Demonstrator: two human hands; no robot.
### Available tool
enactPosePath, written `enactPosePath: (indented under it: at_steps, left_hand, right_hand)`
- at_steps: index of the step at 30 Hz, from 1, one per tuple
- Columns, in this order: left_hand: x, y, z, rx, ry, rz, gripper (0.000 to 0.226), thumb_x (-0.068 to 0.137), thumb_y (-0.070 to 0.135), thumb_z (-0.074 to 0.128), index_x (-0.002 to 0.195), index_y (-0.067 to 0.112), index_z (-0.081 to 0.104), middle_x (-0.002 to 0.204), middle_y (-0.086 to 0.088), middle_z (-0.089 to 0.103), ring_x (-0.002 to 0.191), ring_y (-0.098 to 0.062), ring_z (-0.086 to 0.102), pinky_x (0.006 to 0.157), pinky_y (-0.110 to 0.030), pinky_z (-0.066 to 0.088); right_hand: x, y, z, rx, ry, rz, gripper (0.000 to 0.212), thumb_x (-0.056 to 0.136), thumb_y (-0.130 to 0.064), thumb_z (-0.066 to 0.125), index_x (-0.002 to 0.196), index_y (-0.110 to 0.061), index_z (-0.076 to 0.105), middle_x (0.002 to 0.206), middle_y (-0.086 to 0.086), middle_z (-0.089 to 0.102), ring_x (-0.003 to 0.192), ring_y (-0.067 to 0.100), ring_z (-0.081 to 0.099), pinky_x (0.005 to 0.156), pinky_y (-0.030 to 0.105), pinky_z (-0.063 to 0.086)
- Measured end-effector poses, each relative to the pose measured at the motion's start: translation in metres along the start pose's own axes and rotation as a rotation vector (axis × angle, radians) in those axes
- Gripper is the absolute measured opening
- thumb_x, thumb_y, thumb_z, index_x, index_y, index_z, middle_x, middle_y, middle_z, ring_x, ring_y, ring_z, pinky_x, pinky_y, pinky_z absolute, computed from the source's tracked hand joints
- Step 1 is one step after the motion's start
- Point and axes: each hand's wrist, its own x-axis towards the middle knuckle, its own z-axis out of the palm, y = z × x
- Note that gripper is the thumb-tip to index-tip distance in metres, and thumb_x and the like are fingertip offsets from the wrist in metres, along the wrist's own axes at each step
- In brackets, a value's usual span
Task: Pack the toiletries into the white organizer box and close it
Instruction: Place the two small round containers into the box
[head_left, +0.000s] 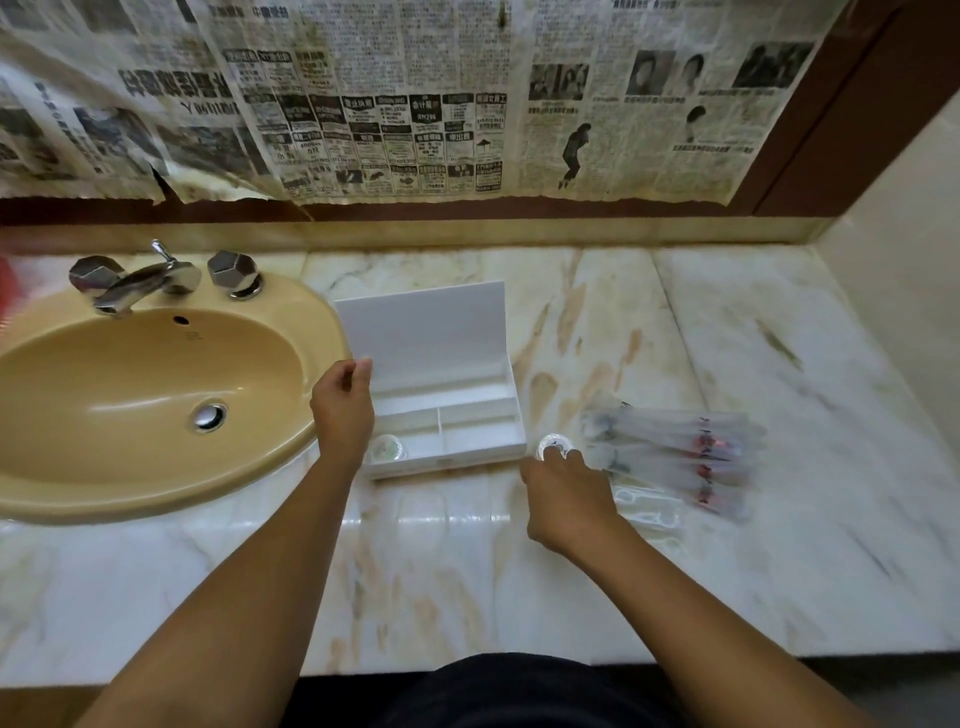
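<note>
The white plastic organizer box (447, 415) sits open on the veined marble counter (675, 571) beside the sink. The left hand (343, 410) pinches its lid edge, likely to steady it, while the right hand (566, 499) closes fingertips on a small round clear container (551, 447) just outside the box; a second one (387, 450) lies inside.

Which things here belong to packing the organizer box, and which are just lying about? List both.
Belongs to the job:
- white organizer box, lid up
- small round container in its front-left compartment
- round container at the right hand
- wrapped toothbrushes
- floss picks
- left hand at the lid's edge

Lying about:
- sink
- faucet
- newspaper on the wall
</note>
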Motion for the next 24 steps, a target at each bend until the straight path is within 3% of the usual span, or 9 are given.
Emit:
enactPosePath:
  at_steps: [6, 11, 13, 14, 16, 18, 20, 22, 24]
  left_hand:
    - [-0.001, 0.002, 0.000, -0.015, 0.000, -0.014, 0.030, 0.099, 0.024, 0.056, 0.085, -0.002, 0.062, 0.074, -0.008, 0.053, 0.068, -0.013, 0.045, 0.063, -0.021, 0.038]
    - [-0.001, 0.002, 0.000, -0.022, 0.002, -0.029, 0.032, 0.099, 0.025, 0.055, 0.081, -0.001, 0.059, 0.068, -0.003, 0.046, 0.062, -0.009, 0.040, 0.060, -0.019, 0.036]
    - [0.000, 0.001, 0.000, -0.023, 0.004, -0.024, 0.032, 0.099, 0.024, 0.056, 0.079, 0.000, 0.058, 0.066, -0.002, 0.044, 0.061, -0.009, 0.038, 0.058, -0.016, 0.035]
    - [0.000, 0.001, 0.000, -0.021, 0.003, -0.018, 0.032, 0.099, 0.024, 0.056, 0.079, -0.001, 0.058, 0.066, -0.002, 0.044, 0.061, -0.009, 0.038, 0.057, -0.015, 0.034]
    - [0.001, 0.000, 0.000, -0.022, 0.005, -0.013, 0.033, 0.099, 0.024, 0.056, 0.079, -0.002, 0.057, 0.066, -0.003, 0.044, 0.060, -0.009, 0.038, 0.055, -0.012, 0.034]
    - [0.000, 0.001, 0.000, -0.018, 0.004, -0.012, 0.032, 0.100, 0.024, 0.056, 0.078, 0.000, 0.057, 0.064, 0.001, 0.043, 0.059, -0.009, 0.037, 0.053, -0.011, 0.033]
    - [-0.001, 0.002, 0.000, -0.018, 0.001, 0.000, 0.032, 0.100, 0.023, 0.055, 0.075, 0.003, 0.054, 0.062, 0.002, 0.040, 0.058, -0.009, 0.035, 0.052, -0.011, 0.032]
    - [-0.001, 0.002, 0.000, -0.022, 0.000, 0.002, 0.033, 0.100, 0.023, 0.055, 0.074, 0.003, 0.053, 0.062, 0.002, 0.038, 0.058, -0.009, 0.034, 0.052, -0.011, 0.032]
    - [-0.001, 0.001, 0.000, -0.024, 0.000, 0.000, 0.034, 0.100, 0.024, 0.055, 0.076, 0.001, 0.054, 0.063, 0.001, 0.040, 0.059, -0.010, 0.035, 0.053, -0.012, 0.033]
  right_hand:
    - [0.001, 0.005, 0.012, 0.036, 0.060, -0.049, 0.031, 0.084, 0.005, 0.045, 0.109, -0.011, 0.050, 0.123, 0.012, 0.049, 0.106, 0.030, 0.052, 0.050, 0.026, 0.017]
    - [0.003, 0.006, 0.021, 0.034, 0.085, -0.062, 0.030, 0.084, 0.008, 0.044, 0.110, -0.004, 0.054, 0.118, 0.013, 0.052, 0.105, 0.031, 0.053, 0.056, 0.028, 0.026]
    - [0.006, 0.006, 0.021, 0.024, 0.083, -0.058, 0.015, 0.082, 0.009, 0.045, 0.085, -0.005, 0.051, 0.099, 0.010, 0.051, 0.091, 0.031, 0.052, 0.047, 0.026, 0.016]
    - [0.009, 0.006, 0.022, 0.027, 0.094, -0.052, 0.022, 0.081, 0.010, 0.046, 0.070, -0.008, 0.040, 0.084, 0.007, 0.044, 0.083, 0.029, 0.048, 0.046, 0.025, 0.013]
    - [0.013, 0.005, 0.020, 0.046, 0.098, -0.044, 0.043, 0.080, 0.012, 0.047, 0.060, -0.014, 0.021, 0.071, 0.002, 0.034, 0.079, 0.027, 0.045, 0.046, 0.024, 0.018]
    - [0.017, 0.001, 0.018, 0.066, 0.099, -0.049, 0.042, 0.081, 0.012, 0.048, 0.061, -0.015, 0.023, 0.088, 0.006, 0.051, 0.090, 0.030, 0.056, 0.057, 0.026, 0.030]
    - [0.018, -0.003, 0.013, 0.070, 0.116, -0.069, 0.023, 0.081, 0.011, 0.048, 0.077, -0.011, 0.045, 0.111, 0.010, 0.057, 0.103, 0.030, 0.058, 0.067, 0.027, 0.032]
    - [0.018, -0.003, 0.010, 0.070, 0.127, -0.078, 0.030, 0.081, 0.010, 0.047, 0.105, -0.007, 0.055, 0.117, 0.011, 0.056, 0.106, 0.030, 0.056, 0.068, 0.029, 0.031]
    - [0.017, -0.001, 0.008, 0.062, 0.126, -0.089, 0.036, 0.082, 0.008, 0.046, 0.114, -0.006, 0.053, 0.119, 0.011, 0.054, 0.108, 0.029, 0.054, 0.069, 0.029, 0.030]
